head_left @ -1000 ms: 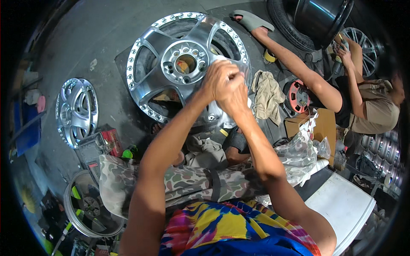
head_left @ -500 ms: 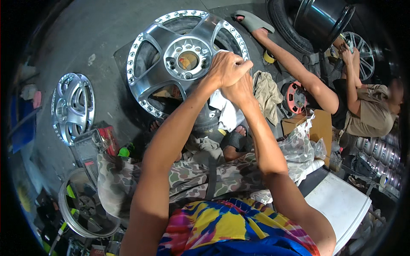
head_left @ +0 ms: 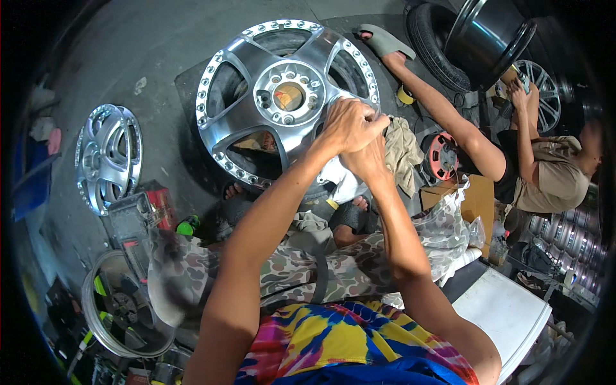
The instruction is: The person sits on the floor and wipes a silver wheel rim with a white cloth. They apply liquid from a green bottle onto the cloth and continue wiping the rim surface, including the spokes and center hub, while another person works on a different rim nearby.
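A polished silver wheel face [head_left: 247,64] with studs round its rim stands ahead of me, spokes facing up. On its right lower spoke, a white cloth [head_left: 344,183] is bunched under my hands and hangs toward me. My left hand [head_left: 350,125] lies closed over the cloth, its thumb crossing my right hand. Tucked close against it, my right hand [head_left: 367,157] is closed on the cloth too. Its fingertips are hidden by the left hand.
Two more studded wheel faces [head_left: 96,160] stand at left, by a dark toolbox [head_left: 130,218]. A bare rim [head_left: 90,308] lies lower left. Right are a beige cloth [head_left: 402,151], a red-orange reel [head_left: 441,157], a cardboard box [head_left: 480,199] and a seated person [head_left: 555,170], leg stretched out.
Both hands have slid a little toward me along the spoke with the white cloth. The whole view has shifted slightly. The wheel face keeps its place on the floor.
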Action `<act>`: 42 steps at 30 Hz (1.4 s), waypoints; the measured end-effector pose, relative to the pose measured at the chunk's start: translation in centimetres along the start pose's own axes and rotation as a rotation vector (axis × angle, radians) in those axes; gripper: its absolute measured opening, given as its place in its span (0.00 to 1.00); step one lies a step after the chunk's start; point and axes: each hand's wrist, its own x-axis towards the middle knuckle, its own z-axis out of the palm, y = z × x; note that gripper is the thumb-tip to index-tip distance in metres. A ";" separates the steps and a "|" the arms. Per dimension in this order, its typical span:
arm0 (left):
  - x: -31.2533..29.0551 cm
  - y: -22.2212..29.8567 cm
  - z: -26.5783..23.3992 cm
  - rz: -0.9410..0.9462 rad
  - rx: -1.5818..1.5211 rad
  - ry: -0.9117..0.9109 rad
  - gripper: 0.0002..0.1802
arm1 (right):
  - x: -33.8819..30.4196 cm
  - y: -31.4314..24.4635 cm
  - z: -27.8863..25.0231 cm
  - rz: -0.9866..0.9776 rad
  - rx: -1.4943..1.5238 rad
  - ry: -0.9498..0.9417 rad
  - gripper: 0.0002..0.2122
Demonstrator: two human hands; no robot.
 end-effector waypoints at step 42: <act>0.3 -1.0 3.8 0.204 0.044 -0.050 0.19 | -3.9 3.1 1.6 0.331 0.087 -0.126 0.19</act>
